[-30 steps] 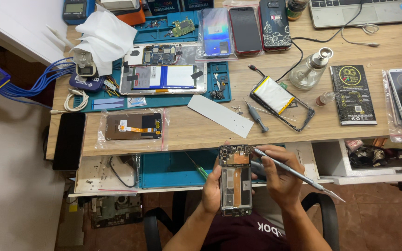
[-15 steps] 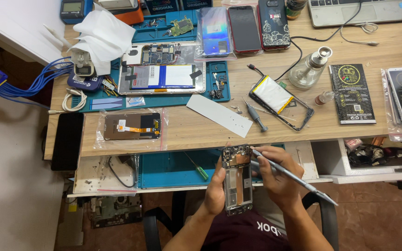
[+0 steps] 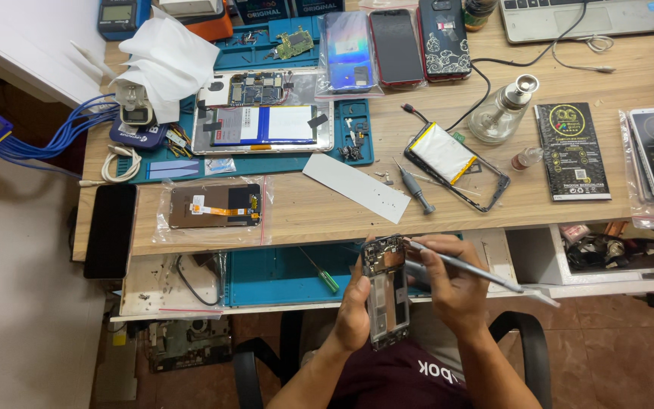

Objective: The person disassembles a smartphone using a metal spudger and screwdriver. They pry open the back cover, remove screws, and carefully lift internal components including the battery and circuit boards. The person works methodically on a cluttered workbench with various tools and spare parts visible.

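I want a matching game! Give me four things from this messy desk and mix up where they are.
Things:
1. opened phone
2. long grey tool
3. green-handled screwdriver
4. glass bottle

Places:
A. on the teal mat of the pull-out shelf
B. in the right hand
C. in the left hand
D. standing on the wooden desk top

Pairs: 1-C, 2-B, 3-A, 4-D
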